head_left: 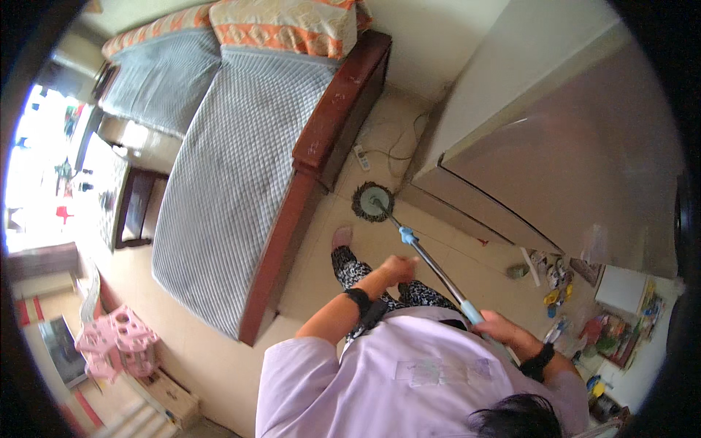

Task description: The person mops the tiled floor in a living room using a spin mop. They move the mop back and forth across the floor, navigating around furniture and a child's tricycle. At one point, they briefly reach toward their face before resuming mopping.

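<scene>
A round mop (372, 202) with a dark fringe and a pale green disc lies flat on the tiled floor, between the wooden bed-like sofa and a large cabinet-like appliance. Its metal pole (438, 271), with light blue fittings, slants back toward me. My right hand (507, 330) is wrapped round the upper part of the pole, by the light blue grip. My left hand (399, 270) is curled closed just left of the pole, apart from it, with nothing visible in it. Both wrists wear black bands.
A sofa (234, 146) with a grey quilted cover and reddish wooden frame (292, 212) stands left. A white power strip (362, 158) with a cord lies beyond the mop. The tall appliance (562, 160) stands right, near clutter and shoes (558, 281). A pink toy structure (120, 343) stands lower left.
</scene>
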The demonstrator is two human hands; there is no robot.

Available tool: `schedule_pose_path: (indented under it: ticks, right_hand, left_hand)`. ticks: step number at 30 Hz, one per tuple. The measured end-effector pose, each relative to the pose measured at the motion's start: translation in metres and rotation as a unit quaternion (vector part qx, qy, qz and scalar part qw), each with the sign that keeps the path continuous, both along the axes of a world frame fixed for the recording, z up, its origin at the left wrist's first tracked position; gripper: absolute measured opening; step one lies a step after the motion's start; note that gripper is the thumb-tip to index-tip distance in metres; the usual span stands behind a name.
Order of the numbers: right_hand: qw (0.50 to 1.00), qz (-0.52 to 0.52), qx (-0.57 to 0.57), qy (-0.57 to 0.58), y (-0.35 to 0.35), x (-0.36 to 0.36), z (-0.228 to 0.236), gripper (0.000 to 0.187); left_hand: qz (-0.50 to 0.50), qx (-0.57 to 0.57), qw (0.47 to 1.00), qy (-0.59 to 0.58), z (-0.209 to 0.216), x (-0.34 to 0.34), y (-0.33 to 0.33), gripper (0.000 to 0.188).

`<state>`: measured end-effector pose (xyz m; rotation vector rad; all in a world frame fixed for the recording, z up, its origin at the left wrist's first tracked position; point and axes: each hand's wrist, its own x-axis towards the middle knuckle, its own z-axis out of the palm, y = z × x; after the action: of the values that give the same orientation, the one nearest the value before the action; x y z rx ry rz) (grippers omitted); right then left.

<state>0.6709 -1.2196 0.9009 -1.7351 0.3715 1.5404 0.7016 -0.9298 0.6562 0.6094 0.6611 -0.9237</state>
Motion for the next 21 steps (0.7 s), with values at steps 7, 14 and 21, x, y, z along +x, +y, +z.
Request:
schedule_pose_path:
  ticks: [7, 14, 21]
  right_hand:
    - [0.990, -0.121, -0.045, -0.063, 0.106, -0.050, 0.064, 0.036]
    - [0.953, -0.302, 0.005, -0.007, 0.209, 0.033, 0.045, 0.031]
    - [0.866, -0.476, 0.139, -0.060, 0.269, 0.173, -0.097, 0.048]
  left_hand:
    - [-0.195, 0.015, 0.979, -0.052, 0.033, 0.059, 0.020, 0.034]
    - [-0.244, 0.108, 0.927, -0.262, 0.023, 0.181, 0.072, 0.035]
    - [-0.058, 0.061, 0.985, -0.149, -0.042, 0.274, 0.079, 0.033]
